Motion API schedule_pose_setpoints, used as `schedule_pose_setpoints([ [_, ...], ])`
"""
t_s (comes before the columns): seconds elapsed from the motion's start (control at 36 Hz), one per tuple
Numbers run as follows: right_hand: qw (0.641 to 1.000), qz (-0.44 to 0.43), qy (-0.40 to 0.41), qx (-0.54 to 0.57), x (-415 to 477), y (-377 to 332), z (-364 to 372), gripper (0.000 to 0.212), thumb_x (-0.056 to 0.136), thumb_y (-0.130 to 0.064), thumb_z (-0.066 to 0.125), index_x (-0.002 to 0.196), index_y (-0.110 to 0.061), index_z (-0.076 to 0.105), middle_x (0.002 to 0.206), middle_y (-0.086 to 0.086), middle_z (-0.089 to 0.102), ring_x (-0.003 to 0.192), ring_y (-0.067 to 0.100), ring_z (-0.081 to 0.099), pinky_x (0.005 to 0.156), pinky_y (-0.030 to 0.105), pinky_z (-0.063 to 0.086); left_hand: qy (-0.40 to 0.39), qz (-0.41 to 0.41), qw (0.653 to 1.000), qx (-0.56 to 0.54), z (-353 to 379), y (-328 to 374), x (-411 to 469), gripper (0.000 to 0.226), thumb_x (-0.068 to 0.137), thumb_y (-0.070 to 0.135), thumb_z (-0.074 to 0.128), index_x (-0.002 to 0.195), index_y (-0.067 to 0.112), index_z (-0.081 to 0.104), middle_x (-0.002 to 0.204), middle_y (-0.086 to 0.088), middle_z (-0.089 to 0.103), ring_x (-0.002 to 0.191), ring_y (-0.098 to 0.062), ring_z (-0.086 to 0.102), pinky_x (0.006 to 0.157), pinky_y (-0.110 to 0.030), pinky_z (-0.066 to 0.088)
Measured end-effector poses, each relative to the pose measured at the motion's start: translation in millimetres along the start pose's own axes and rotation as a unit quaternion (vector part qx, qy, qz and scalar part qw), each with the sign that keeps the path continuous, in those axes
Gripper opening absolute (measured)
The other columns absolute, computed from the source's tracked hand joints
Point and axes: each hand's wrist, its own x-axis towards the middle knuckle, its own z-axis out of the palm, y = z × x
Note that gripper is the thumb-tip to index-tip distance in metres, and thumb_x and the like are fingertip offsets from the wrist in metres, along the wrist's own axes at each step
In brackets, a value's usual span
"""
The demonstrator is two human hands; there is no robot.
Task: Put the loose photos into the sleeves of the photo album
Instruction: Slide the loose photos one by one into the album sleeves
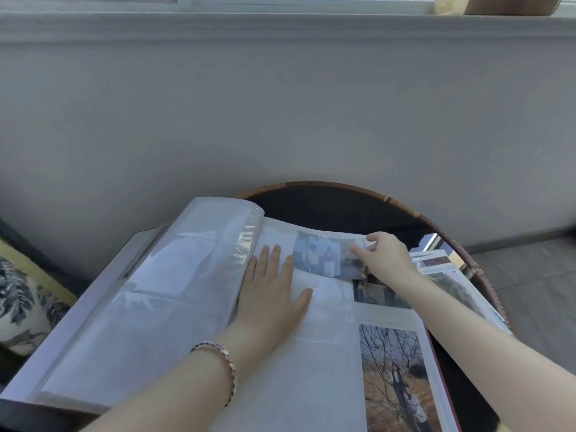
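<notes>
The photo album (149,307) lies open on a dark round table, its pages made of clear plastic sleeves. My left hand (271,294) lies flat, fingers spread, on the right-hand page near the spine. My right hand (386,254) pinches the far right end of a photo of two people (318,255) that sits partly inside the top sleeve of that page. Lower on the same page are a dark photo (377,296) and a photo of a person by bare trees (396,378). A pile of loose photos (442,266) lies on the table right of the album.
The round table has a wicker rim (448,232) and stands against a grey wall. A patterned cushion (21,304) lies at the left. Tiled floor (536,275) shows at the right. A window sill runs along the top.
</notes>
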Motion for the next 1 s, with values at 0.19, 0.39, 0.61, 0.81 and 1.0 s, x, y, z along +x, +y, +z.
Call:
schedule_pose_setpoints([
  [0.19, 0.999, 0.02, 0.024, -0.014, -5.4, 1.8, 2.6, 0.024, 0.09, -0.006, 0.053, 0.107, 0.007, 0.063, 0.102, 0.022, 0.066, 0.093, 0.037, 0.061, 0.077, 0.04, 0.051, -0.001, -0.014, 1.0, -0.022, -3.3, 1.7, -2.2, 0.073, 0.095, 0.054, 0.025, 0.15, 0.016, -0.007, 0.156, -0.007, -0.02, 0.143, -0.022, -0.022, 0.112, -0.032, -0.016],
  [0.39, 0.978, 0.108, -0.019, 0.177, -3.4, -11.5, 14.7, 0.028, 0.083, -0.001, 0.065, 0.11, 0.003, 0.064, 0.097, 0.017, 0.067, 0.081, 0.023, 0.066, 0.082, 0.038, 0.056, 0.003, -0.01, 0.999, -0.031, -1.8, 2.5, -1.1, 0.074, 0.095, 0.052, 0.028, 0.15, 0.015, -0.004, 0.157, -0.006, -0.015, 0.143, -0.021, -0.02, 0.113, -0.032, -0.015],
  [0.61, 0.989, 0.076, -0.041, 0.119, -3.4, -21.9, 25.5, 0.021, 0.087, -0.003, 0.057, 0.105, -0.004, 0.068, 0.104, 0.016, 0.067, 0.096, 0.028, 0.064, 0.089, 0.04, 0.053, 0.0, -0.006, 1.0, -0.019, -0.5, 0.2, 1.1, 0.073, 0.095, 0.052, 0.027, 0.15, 0.016, -0.003, 0.157, -0.005, -0.015, 0.143, -0.021, -0.02, 0.114, -0.034, -0.014],
  [0.81, 0.97, 0.128, -0.063, 0.2, -4.3, -32.8, 16.9, 0.035, 0.09, 0.009, 0.04, 0.124, 0.015, 0.046, 0.109, 0.032, 0.061, 0.101, 0.039, 0.063, 0.088, 0.036, 0.053, -0.002, -0.004, 1.0, -0.005, 0.5, 0.3, 0.6, 0.072, 0.095, 0.053, 0.025, 0.15, 0.017, -0.002, 0.157, -0.005, -0.015, 0.144, -0.021, -0.019, 0.116, -0.035, -0.012],
  [1.0, 0.946, 0.158, -0.098, 0.267, -9.7, -32.4, 16.1, 0.045, 0.088, 0.007, 0.047, 0.132, 0.001, 0.044, 0.114, 0.027, 0.059, 0.102, 0.033, 0.063, 0.085, 0.036, 0.055, 0.001, -0.004, 1.0, 0.005, 1.3, 0.5, 0.2, 0.069, 0.095, 0.054, 0.025, 0.151, 0.021, 0.0, 0.157, -0.005, -0.015, 0.144, -0.022, -0.018, 0.115, -0.035, -0.012],
])
